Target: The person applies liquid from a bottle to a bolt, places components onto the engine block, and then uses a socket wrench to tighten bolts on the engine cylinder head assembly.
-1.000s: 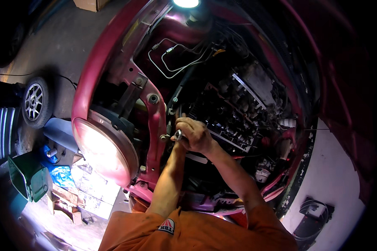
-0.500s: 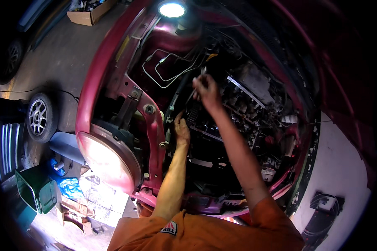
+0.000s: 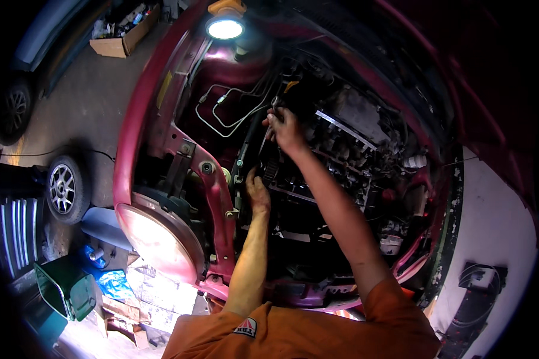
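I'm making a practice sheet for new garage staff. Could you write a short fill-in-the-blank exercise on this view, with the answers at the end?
1. The grip nearer the lamp, closed around a metal tool, is the person's ____ one.
2. The lamp is switched ____.
3. The bin on the floor is coloured ____.
4. In the picture, the wheel appears to the ____ (left or right) of the lamp.

Missing words: right; on; green; left.

Slim silver metal hand tool [image 3: 263,142], held in bare right-hand grip [image 3: 288,131]; bare left-hand grip [image 3: 258,192] beside black ribbed part [image 3: 271,171]; round lit lamp [image 3: 226,29], orange-backed.
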### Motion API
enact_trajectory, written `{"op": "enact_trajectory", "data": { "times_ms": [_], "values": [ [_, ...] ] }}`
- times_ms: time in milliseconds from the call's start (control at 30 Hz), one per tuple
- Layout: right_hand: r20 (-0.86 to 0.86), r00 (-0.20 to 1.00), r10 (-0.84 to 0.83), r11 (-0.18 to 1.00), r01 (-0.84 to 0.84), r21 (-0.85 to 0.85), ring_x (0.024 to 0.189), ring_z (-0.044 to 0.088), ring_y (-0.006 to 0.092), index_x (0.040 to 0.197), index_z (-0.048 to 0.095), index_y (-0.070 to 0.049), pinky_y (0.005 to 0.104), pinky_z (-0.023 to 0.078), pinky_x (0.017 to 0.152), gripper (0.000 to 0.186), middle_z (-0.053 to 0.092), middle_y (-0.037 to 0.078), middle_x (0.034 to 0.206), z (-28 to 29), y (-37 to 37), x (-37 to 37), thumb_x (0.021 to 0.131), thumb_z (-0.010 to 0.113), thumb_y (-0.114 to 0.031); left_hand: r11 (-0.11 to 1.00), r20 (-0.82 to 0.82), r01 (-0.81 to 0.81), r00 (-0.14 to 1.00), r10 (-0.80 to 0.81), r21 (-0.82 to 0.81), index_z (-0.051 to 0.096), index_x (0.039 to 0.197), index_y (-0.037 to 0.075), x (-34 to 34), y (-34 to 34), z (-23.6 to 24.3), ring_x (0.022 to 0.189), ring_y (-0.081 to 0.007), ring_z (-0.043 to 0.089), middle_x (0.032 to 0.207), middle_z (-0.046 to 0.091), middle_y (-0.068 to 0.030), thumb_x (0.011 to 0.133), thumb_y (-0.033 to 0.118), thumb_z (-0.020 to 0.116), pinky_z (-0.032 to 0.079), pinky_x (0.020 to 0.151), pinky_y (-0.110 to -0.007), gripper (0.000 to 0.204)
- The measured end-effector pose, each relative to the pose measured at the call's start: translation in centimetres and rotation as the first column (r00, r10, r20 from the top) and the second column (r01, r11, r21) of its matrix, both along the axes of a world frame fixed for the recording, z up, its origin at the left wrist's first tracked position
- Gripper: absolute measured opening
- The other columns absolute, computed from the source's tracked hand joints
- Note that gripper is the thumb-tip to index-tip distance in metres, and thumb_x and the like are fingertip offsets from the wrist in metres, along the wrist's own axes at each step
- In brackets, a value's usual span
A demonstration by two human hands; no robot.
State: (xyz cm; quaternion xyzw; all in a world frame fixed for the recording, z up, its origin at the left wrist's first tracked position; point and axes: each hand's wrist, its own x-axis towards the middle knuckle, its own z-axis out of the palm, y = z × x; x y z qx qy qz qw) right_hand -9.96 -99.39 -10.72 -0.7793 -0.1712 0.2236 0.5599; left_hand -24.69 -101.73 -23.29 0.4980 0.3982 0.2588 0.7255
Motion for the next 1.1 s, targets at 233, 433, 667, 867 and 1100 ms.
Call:
{"op": "enact_trajectory", "data": {
  "times_ms": [233,433,667,867,1100],
  "values": [
    [0.540,0.801,0.258,0.964,-0.248,-0.091,0.055,0.056,0.0231,0.085,0.053,-0.005,0.0322,0.045,0.052,0.018,0.056,0.011,0.069,0.2,-1.6,-7.7,0.089,0.060,-0.021,0.989,0.009,-0.053,0.999,0.052,0.142,0.056,0.122,-0.001,-0.1,-0.8,-7.6,0.109,-0.0267,0.056,0.115,0.060,-0.0162,0.088,0.019,0.042,0.040,0.099,-0.033,0.042],
    [0.739,0.504,0.447,0.836,-0.529,-0.145,0.075,0.063,0.0305,0.089,0.056,-0.001,0.0360,0.052,0.066,0.018,0.061,0.014,0.087,0.6,-5.0,-13.3,0.080,0.067,-0.011,0.820,0.738,0.189,0.575,0.353,-0.540,0.061,0.100,0.003,0.2,-2.2,-7.4,0.100,-0.0203,0.054,0.099,0.059,-0.0100,0.091,0.025,0.043,0.040,0.095,-0.031,0.030],
    [-0.007,0.998,0.062,0.998,-0.062,-0.011,0.054,0.054,0.0059,0.102,0.056,-0.005,0.0211,0.044,0.051,0.018,0.064,0.003,0.080,0.3,0.7,-0.4,0.093,0.056,-0.021,0.999,0.027,-0.023,0.999,0.024,-0.040,0.054,0.122,-0.006,-0.2,0.0,-0.2,0.116,-0.0285,0.052,0.123,0.057,-0.0197,0.087,0.016,0.041,0.036,0.104,-0.034,0.044],
    [0.339,0.924,0.176,0.981,-0.135,-0.141,0.060,0.061,0.0216,0.092,0.055,-0.002,0.0304,0.048,0.054,0.020,0.059,0.009,0.069,-0.1,-0.2,-5.3,0.087,0.063,-0.020,0.991,0.292,-0.012,0.955,0.051,-0.133,0.057,0.118,-0.005,-0.2,0.4,-2.6,0.115,-0.0279,0.053,0.119,0.059,-0.0181,0.087,0.017,0.040,0.036,0.103,-0.034,0.042],
    [0.693,0.526,0.493,0.814,-0.560,-0.154,0.080,0.064,0.0312,0.094,0.054,-0.004,0.0385,0.053,0.069,0.025,0.061,0.014,0.094,-0.1,-4.9,-13.0,0.075,0.070,-0.007,0.942,0.600,0.015,0.774,0.201,-0.335,0.053,0.122,-0.006,-0.8,-2.3,-7.6,0.117,-0.0274,0.051,0.124,0.056,-0.0171,0.089,0.019,0.040,0.036,0.104,-0.036,0.044]
  ]
}}
